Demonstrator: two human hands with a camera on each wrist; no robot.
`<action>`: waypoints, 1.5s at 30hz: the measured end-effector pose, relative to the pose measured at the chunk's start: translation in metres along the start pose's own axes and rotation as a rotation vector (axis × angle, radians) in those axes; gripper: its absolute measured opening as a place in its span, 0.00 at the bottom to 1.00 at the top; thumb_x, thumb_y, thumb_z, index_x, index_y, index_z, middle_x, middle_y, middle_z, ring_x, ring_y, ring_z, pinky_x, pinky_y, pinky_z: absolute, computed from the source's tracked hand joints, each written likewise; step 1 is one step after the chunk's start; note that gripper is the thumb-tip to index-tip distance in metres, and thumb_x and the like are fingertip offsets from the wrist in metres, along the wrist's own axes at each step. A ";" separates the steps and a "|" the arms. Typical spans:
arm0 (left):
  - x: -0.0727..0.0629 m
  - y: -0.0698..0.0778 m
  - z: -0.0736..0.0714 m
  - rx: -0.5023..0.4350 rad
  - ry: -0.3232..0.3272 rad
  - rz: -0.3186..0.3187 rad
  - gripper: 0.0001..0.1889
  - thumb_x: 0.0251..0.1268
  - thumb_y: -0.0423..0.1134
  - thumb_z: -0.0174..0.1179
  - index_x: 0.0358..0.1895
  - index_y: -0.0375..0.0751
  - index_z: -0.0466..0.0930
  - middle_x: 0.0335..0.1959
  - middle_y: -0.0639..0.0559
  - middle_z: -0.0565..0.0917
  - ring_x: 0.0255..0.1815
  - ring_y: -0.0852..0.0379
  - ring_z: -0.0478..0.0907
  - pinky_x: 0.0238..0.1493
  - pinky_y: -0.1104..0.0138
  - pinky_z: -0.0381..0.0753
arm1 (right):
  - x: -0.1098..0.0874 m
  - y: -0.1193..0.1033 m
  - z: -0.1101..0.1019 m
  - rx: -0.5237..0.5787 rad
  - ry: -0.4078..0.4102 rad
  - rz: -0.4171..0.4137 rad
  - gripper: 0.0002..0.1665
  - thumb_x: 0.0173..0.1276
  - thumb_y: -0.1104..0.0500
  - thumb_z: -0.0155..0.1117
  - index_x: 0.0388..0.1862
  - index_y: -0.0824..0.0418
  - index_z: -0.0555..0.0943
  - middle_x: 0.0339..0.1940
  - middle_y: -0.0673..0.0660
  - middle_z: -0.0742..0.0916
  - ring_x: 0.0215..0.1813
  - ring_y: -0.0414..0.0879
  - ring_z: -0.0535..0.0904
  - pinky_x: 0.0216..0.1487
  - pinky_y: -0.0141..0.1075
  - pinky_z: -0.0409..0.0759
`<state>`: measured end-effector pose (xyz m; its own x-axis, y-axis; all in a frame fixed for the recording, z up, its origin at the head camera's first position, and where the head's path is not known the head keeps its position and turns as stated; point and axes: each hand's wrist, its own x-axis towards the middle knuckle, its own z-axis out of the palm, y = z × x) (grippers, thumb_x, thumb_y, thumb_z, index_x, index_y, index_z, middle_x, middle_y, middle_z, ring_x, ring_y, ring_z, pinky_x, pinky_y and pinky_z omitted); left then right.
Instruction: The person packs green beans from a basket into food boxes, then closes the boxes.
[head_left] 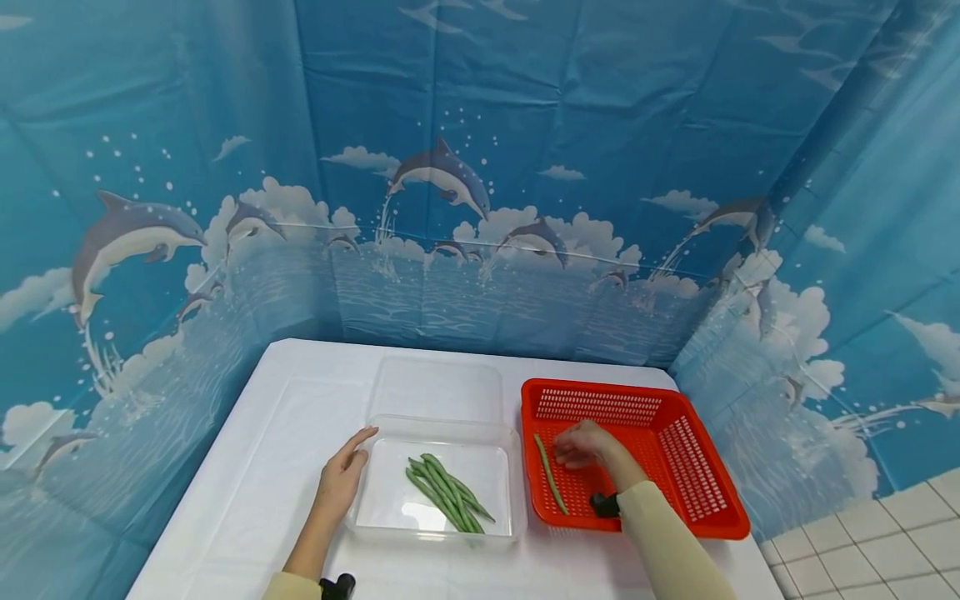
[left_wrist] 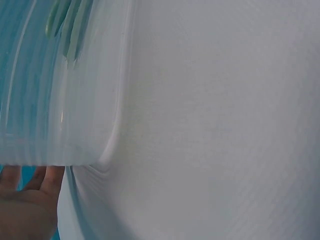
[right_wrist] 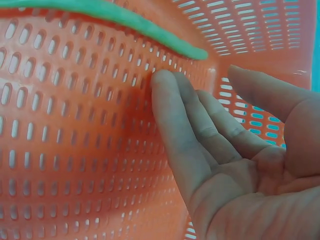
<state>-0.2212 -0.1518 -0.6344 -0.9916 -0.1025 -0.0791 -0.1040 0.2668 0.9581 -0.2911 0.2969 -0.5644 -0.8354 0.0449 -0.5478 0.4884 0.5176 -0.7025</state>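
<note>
Several green beans [head_left: 447, 493] lie bunched in a clear plastic container [head_left: 517, 500] at the middle of the table. My left hand [head_left: 342, 477] rests at the container's left wall, fingers extended along it; in the left wrist view the fingers [left_wrist: 50, 181] show right at the container's side. To the right stands a red perforated basket [head_left: 693, 525] with a single green bean [head_left: 550, 473] along its left side. Inside this basket is my right hand [head_left: 588, 446], its fingers loosely bent beside that bean. The right wrist view shows nothing between thumb and fingers [right_wrist: 175, 115].
A flat clear lid [head_left: 438, 387] lies behind the container on the white table [head_left: 262, 450]. Blue dolphin-print curtains [head_left: 480, 292] surround the table's back and sides. White tiles [head_left: 885, 533] show at the lower right.
</note>
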 end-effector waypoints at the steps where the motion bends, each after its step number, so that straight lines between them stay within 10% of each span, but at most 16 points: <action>1: 0.000 0.000 0.000 0.002 0.001 0.000 0.22 0.87 0.43 0.45 0.76 0.60 0.75 0.85 0.48 0.66 0.86 0.36 0.61 0.84 0.38 0.63 | 0.000 0.001 0.001 0.002 0.000 -0.003 0.19 0.78 0.58 0.66 0.53 0.73 0.87 0.43 0.66 0.93 0.41 0.54 0.93 0.50 0.45 0.94; 29: -0.002 0.002 0.001 0.009 0.011 0.014 0.22 0.87 0.42 0.45 0.76 0.60 0.75 0.84 0.48 0.67 0.86 0.37 0.60 0.84 0.38 0.62 | 0.016 -0.009 0.041 -0.132 0.126 -0.015 0.02 0.67 0.69 0.70 0.34 0.68 0.84 0.30 0.60 0.85 0.33 0.53 0.85 0.43 0.48 0.95; 45: -0.001 -0.001 0.001 0.026 0.020 0.007 0.22 0.86 0.42 0.46 0.76 0.61 0.75 0.84 0.48 0.66 0.85 0.36 0.61 0.82 0.36 0.64 | 0.005 -0.007 0.026 -0.018 0.043 -0.037 0.15 0.74 0.63 0.67 0.55 0.69 0.81 0.44 0.63 0.87 0.39 0.51 0.86 0.45 0.47 0.95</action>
<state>-0.2201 -0.1505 -0.6354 -0.9905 -0.1199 -0.0666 -0.0994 0.2927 0.9510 -0.2924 0.2715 -0.5742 -0.8632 0.0621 -0.5009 0.4526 0.5348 -0.7136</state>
